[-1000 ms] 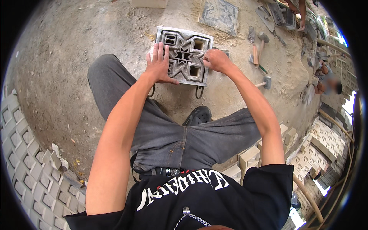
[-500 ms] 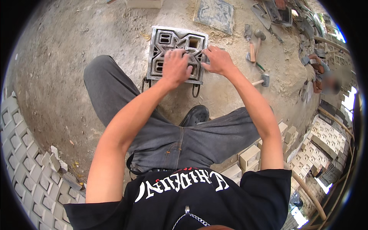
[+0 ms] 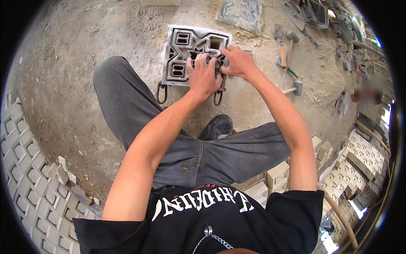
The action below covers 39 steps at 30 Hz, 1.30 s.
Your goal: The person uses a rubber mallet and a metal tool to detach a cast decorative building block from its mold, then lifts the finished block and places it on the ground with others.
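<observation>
On the ground in front of me lies a square metal block mould [image 3: 177, 53] with a raised geometric pattern, rectangular openings and two wire loops at its near edge. My left hand [image 3: 204, 77] rests on its near right part, fingers stretched forward over the pattern and thumb out to the side. At the mould's right edge, my right hand [image 3: 239, 62] has its fingers and thumb bent round the rim. Its palm side is hidden, as is the part of the pattern beneath my left fingers.
A patterned square plate [image 3: 240, 16] lies beyond the mould. To the right are a trowel [image 3: 283, 55], a mallet [image 3: 290, 42] and a hammer [image 3: 297, 88]. Pale blocks are stacked at left [image 3: 25, 169] and right [image 3: 359, 152]. Another person [image 3: 367, 91] is at far right.
My left hand has slid right across the mould, uncovering the near left opening. My right hand has shifted slightly along the right edge. The whole view has tilted a little.
</observation>
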{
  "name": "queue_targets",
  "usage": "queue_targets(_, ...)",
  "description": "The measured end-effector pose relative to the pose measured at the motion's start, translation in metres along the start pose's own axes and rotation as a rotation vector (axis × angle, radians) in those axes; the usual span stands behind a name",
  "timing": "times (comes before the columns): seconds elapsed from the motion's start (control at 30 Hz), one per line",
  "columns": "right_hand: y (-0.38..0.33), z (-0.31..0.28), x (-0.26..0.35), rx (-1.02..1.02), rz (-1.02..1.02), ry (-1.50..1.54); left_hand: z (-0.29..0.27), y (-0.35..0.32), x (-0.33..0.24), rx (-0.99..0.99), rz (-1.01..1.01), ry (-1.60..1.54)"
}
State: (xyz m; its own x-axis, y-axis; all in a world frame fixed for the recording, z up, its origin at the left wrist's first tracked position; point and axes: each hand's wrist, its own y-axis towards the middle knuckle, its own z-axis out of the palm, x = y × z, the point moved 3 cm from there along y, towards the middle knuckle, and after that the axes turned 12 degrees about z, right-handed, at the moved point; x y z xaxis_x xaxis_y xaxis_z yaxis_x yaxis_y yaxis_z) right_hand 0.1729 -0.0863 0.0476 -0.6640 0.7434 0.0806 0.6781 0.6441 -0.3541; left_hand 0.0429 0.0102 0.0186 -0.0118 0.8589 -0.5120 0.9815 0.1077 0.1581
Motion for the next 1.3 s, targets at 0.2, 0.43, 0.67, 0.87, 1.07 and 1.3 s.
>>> queue_targets(0.2, 0.004, 0.006, 0.006, -0.044, -0.065, 0.024, -0.004, 0.008, 0.002, 0.034, 0.059, 0.036)
queue_targets(0.43, -0.016, -0.022, -0.013, -0.098, 0.008, 0.074, -0.008, 0.029, 0.001, 0.119, 0.214, 0.039)
queue_targets(0.67, -0.081, -0.047, -0.041, -0.076, 0.253, 0.284, -0.003, 0.086, -0.008, 0.455, 0.452, 0.217)
queue_targets(0.87, -0.092, -0.010, -0.010, 0.121, 0.491, 0.534, -0.003, 0.106, -0.016, 0.637, 0.274, 0.196)
queue_targets(1.07, -0.096, 0.032, -0.007, 0.292, 0.508, 0.472, 0.008, 0.090, -0.008, 0.462, 0.441, 0.170)
queue_targets(1.3, -0.100, 0.078, -0.017, 0.418, 0.449, 0.414, 0.016, 0.084, -0.008, 0.393, 0.665, 0.269)
